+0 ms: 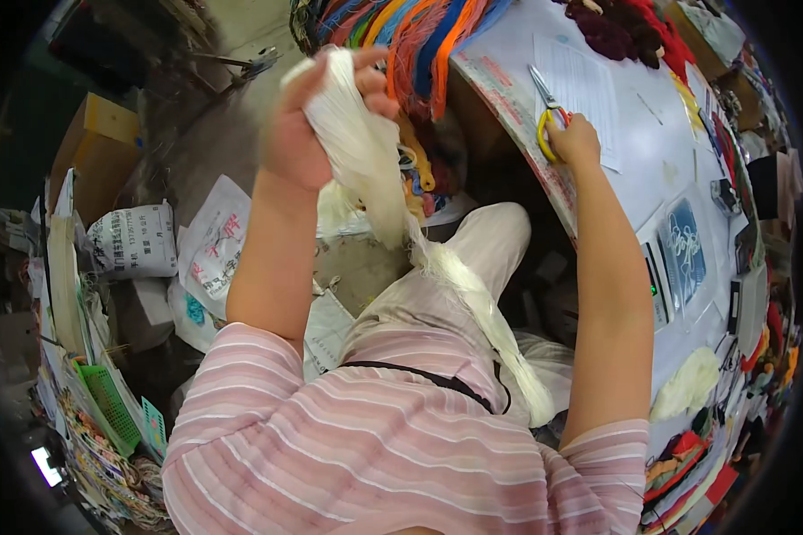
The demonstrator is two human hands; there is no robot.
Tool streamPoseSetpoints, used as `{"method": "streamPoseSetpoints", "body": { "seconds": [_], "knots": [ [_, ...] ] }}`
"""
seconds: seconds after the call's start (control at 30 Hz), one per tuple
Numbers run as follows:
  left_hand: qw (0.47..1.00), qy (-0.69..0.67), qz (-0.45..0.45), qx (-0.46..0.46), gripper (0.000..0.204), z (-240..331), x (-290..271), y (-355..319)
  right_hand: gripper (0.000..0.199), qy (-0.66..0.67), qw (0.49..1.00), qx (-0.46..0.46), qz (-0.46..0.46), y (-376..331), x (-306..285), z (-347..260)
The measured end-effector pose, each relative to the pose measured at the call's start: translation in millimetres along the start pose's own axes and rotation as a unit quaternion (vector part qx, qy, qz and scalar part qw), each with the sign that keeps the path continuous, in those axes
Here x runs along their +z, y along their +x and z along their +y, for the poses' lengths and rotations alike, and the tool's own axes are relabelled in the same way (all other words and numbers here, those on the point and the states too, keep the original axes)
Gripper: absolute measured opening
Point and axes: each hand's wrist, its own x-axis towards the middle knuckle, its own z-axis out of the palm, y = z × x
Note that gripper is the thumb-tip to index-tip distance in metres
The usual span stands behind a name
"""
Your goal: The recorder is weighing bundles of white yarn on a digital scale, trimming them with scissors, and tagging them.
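A skein of cream-white yarn (357, 134) lies across the palm of my raised left hand (308, 134), whose fingers curl round it; the edge of this hand is blurred. From there the yarn hangs down and crosses my lap, where another length of cream yarn (482, 308) runs over my thigh. My right hand (574, 141) is at the table's left part, closed on the yellow and red handles of a pair of scissors (546, 111). The blades point away from me, over a printed sheet of paper (589, 85).
Bundles of coloured yarn (410, 36) hang over the far corner of the white table (660, 169). Dark red yarn (607, 31) lies at its far side. A blue packet (687, 250) and a cream yarn bundle (687, 383) are at the right. White sacks (214, 236) stand left.
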Motion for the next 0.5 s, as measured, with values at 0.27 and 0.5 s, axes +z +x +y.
{"method": "streamPoseSetpoints", "body": {
  "seconds": [0.27, 0.5],
  "knots": [
    [0.970, 0.171, 0.068, 0.160, 0.099, 2, -51, 2, 0.049, 0.121, 0.988, 0.050, 0.085, -16, 2, 8],
    [0.972, 0.149, -0.056, 0.175, 0.050, 24, -6, 15, 0.024, 0.476, 0.874, -0.083, 0.052, -79, -4, -26]
  ]
}}
